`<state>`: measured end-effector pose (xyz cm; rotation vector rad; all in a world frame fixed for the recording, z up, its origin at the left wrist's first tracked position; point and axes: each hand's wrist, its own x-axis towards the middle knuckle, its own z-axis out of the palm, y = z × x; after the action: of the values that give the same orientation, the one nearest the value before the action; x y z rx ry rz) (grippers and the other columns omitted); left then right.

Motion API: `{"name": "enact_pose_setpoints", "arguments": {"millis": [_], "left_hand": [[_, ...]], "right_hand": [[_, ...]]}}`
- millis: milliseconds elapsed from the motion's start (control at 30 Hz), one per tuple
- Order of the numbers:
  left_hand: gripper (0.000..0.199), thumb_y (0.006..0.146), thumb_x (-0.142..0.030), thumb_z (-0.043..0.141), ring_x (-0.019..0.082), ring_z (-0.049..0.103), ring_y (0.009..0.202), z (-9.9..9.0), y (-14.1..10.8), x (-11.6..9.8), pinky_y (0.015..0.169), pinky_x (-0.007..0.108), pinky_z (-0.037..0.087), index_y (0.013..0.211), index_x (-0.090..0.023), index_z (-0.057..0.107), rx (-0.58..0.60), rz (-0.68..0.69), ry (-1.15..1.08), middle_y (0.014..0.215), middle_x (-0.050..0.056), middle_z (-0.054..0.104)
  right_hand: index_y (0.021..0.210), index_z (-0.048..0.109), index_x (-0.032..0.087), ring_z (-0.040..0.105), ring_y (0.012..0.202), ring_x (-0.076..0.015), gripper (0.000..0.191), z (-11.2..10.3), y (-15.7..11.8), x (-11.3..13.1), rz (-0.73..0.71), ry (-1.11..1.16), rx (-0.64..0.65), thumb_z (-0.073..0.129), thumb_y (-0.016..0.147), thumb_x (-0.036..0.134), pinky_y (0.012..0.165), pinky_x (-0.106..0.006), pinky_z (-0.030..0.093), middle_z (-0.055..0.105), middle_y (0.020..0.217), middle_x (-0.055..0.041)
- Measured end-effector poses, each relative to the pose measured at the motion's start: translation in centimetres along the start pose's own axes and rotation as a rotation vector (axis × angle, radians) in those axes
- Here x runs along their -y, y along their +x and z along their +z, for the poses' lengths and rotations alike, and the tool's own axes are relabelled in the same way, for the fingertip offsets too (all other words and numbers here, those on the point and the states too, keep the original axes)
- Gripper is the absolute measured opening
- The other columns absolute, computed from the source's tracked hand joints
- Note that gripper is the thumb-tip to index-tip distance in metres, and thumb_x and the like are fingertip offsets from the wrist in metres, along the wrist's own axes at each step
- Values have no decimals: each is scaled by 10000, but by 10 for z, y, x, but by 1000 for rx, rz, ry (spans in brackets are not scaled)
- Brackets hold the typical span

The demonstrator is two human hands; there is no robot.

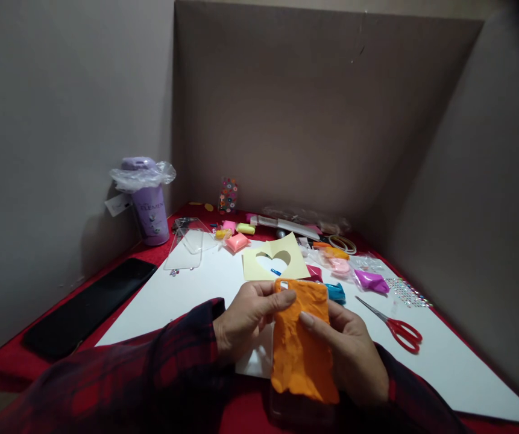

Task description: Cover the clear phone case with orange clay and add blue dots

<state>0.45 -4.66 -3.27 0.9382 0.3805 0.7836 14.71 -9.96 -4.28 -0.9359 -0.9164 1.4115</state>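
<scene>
Between my two hands is a clear phone case (pixel 302 413), tilted up, its back mostly covered with a lumpy layer of orange clay (pixel 302 355). The case's bottom end shows bare below the clay's ragged edge. My left hand (pixel 250 310) grips the upper left edge, thumb pressed on the clay beside the camera cutout. Along the right side, my right hand (pixel 354 346) holds the case with its thumb on the clay; its other fingers are partly hidden behind. Just beyond lies a pale yellow paper (pixel 250 259) with a heart-shaped hole.
Red-handled scissors (pixel 404 334) lie to the right, near a sheet of rhinestones (pixel 407 292). Several clay packets, including a purple one (pixel 371 281), spread across the back. Clear cases (pixel 184 250), a black phone (pixel 90 307) and a purple tumbler (pixel 150 211) are at left.
</scene>
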Motion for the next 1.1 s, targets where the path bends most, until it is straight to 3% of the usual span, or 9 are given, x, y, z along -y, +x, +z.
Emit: {"name": "enact_pose_setpoints", "arguments": {"millis": [167, 300, 433, 567, 700, 867, 1100], "left_hand": [[243, 722, -149, 627, 168, 601, 764, 0, 0, 0, 806, 320, 426, 950, -68, 654, -22, 0, 34, 812, 107, 650], [262, 736, -216, 634, 164, 596, 775, -2, 1, 4, 819, 322, 421, 963, -84, 646, -6, 1, 29, 829, 101, 642], [272, 684, -223, 677, 168, 595, 735, -2, 0, 8, 830, 365, 418, 917, -83, 649, 49, -151, 45, 817, 98, 635], [220, 602, -191, 713, 202, 602, 726, 0, -1, 9, 801, 392, 426, 775, -72, 649, -3, -264, 112, 754, 91, 622], [243, 563, -183, 728, 218, 609, 740, 0, -2, 8, 765, 375, 436, 764, -72, 649, -22, -334, 178, 767, 97, 627], [330, 572, -260, 745, 193, 604, 734, -3, -2, 9, 716, 325, 446, 837, -93, 643, -6, -253, 160, 783, 81, 628], [300, 608, -340, 719, 150, 572, 635, -4, 1, 9, 642, 277, 427, 746, -86, 642, -115, -146, 193, 692, 62, 605]], "right_hand": [[932, 664, 188, 656, 678, -235, 302, 1, -1, 0, -9, 6, -13, 733, 662, 306, 636, -340, 512, 700, 804, -80], [942, 663, 190, 661, 716, -244, 284, 0, 0, 2, 3, 37, -41, 722, 679, 281, 679, -355, 519, 702, 823, -80], [921, 663, 191, 663, 741, -256, 242, -5, 3, 5, -32, 71, -93, 706, 697, 274, 689, -367, 524, 701, 856, -84], [912, 666, 193, 663, 761, -265, 240, -6, 4, 6, -64, 87, -130, 710, 690, 273, 699, -375, 525, 701, 869, -87], [908, 669, 187, 664, 755, -275, 265, -3, 4, 6, -76, 102, -160, 725, 665, 277, 704, -400, 526, 703, 850, -91], [913, 659, 177, 660, 761, -280, 277, -2, 4, 8, -74, 87, -169, 723, 667, 287, 698, -410, 526, 701, 853, -90], [939, 647, 209, 652, 740, -269, 308, -4, 4, 10, -27, 46, -108, 672, 708, 412, 570, -343, 521, 695, 861, -80]]}}
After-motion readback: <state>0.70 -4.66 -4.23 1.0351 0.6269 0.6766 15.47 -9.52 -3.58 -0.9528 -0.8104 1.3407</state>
